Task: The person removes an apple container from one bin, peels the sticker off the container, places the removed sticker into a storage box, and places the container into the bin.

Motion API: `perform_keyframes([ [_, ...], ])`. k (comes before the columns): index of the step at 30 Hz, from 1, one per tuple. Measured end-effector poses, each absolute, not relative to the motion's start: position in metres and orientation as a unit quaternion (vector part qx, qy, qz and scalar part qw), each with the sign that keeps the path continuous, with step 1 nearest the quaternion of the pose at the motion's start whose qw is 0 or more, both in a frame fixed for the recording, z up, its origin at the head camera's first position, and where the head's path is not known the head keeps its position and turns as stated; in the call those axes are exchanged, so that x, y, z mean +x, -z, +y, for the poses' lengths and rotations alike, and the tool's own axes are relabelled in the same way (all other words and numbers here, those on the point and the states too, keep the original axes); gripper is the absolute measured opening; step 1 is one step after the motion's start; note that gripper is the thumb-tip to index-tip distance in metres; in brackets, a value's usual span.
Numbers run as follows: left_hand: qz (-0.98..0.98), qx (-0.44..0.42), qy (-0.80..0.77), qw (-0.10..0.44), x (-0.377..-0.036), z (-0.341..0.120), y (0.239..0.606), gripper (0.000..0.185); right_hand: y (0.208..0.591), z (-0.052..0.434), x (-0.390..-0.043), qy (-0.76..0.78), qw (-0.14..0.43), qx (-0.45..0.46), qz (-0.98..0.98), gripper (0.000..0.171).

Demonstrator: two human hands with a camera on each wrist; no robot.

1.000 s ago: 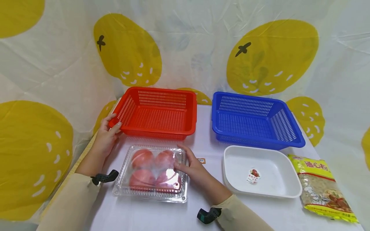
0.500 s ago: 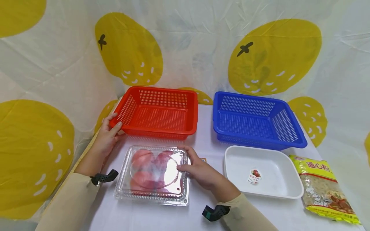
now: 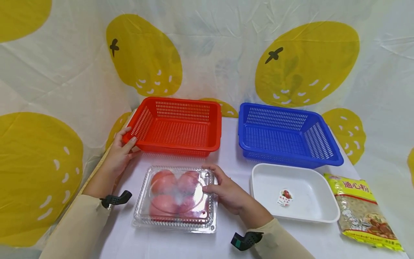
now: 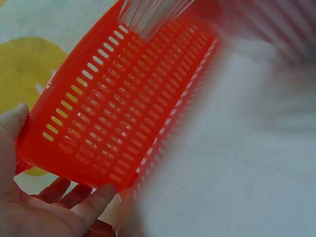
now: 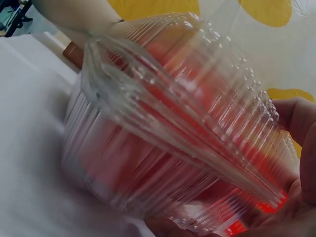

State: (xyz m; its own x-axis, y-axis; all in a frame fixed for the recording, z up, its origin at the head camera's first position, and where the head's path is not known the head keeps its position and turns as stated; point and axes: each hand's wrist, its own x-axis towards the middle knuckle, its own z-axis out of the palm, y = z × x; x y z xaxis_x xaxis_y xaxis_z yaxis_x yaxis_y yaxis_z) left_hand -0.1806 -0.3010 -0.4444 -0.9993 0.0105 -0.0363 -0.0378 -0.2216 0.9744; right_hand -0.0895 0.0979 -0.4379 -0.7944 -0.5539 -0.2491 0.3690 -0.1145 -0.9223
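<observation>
At the far left of the table, my left hand grips the front left corner of a red plastic basket, thumb over the rim and fingers underneath. In the left wrist view, that hand's fingers lie along the basket's slotted side. My right hand holds a clear plastic clamshell box by its right side, thumb on the lid. Several red round fruits, like tomatoes, show through it. The right wrist view has the box tilted and close up, fingers around its edge.
A blue slotted basket stands at the back right. Before it sits a white tray with a fruit sticker inside. A yellow pasta packet lies at the far right. A fruit-printed curtain hangs behind the table.
My right hand and the box of red fruits have shifted slightly right and nearer me. A small orange label beside them has gone out of sight. My left hand keeps its grip on the red basket.
</observation>
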Motion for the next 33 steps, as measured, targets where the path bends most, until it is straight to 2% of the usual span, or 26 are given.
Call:
perform_keyframes([
  [10,0.622,-0.014,-0.782,0.018,-0.181,-0.300,0.444,0.065,0.430,0.115,-0.084,0.747,0.304,-0.043,0.590,0.071],
  [17,0.619,-0.016,-0.785,0.023,-0.182,-0.300,0.444,0.066,0.396,0.132,-0.086,0.757,0.301,-0.053,0.578,0.068],
  [26,0.647,-0.037,-0.761,0.036,-0.182,-0.305,0.440,0.072,0.341,0.149,-0.112,0.764,0.278,-0.062,0.579,0.061],
  [33,0.653,-0.066,-0.753,0.046,-0.180,-0.304,0.436,0.071,0.306,0.155,-0.146,0.784,0.255,-0.047,0.565,0.053],
])
